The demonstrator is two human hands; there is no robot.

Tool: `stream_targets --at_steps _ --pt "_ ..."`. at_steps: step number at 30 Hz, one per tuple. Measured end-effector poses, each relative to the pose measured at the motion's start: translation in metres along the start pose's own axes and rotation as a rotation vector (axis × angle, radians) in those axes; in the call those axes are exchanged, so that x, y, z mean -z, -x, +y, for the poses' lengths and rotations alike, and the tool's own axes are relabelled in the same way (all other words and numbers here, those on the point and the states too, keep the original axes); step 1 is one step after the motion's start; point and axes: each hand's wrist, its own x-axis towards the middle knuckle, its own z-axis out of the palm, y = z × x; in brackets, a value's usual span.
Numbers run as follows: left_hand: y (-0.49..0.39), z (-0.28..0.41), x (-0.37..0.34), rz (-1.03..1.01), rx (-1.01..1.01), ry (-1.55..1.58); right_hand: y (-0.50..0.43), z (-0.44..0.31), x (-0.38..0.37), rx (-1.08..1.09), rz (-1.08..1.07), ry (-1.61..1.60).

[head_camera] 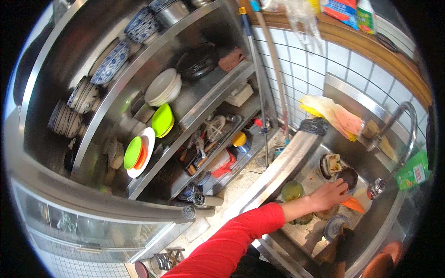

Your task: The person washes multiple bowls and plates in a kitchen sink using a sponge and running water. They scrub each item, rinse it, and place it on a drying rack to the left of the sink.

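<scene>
My left hand (330, 196), in a red sleeve, reaches down into a metal sink (302, 239). Its fingers curl beside a dark brown bowl (348, 176), and an orange dish (354, 205) shows just under the thumb. Whether the fingers grip either one is hidden. A green bowl (292, 191) sits near the wrist, with other bowls partly covered by my forearm. Toward the near side lies a blue-and-white plate (336, 226). A small white dish with food remains (333, 163) rests on stacked bowls. My right hand is not visible; a dark shape by the plate is too shaded to name.
A curved faucet (412, 121) stands over the sink, a spray head (376, 187) at its end. Rubber gloves (333, 111) lie on the back rim; a green packet (413, 170) is at the right. Metal shelves (194, 118) of bowls and plates stand left, with long poles (273, 52) behind.
</scene>
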Motion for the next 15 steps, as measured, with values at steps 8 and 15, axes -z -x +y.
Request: stream_targets --at_steps 8,15 --pt "0.138 -0.087 0.185 0.628 0.727 -0.096 -0.014 0.009 -0.027 0.019 -0.098 0.046" --pt "0.373 -0.106 0.397 1.663 1.251 0.225 -0.021 0.002 -0.057 -0.003 -0.199 0.134"
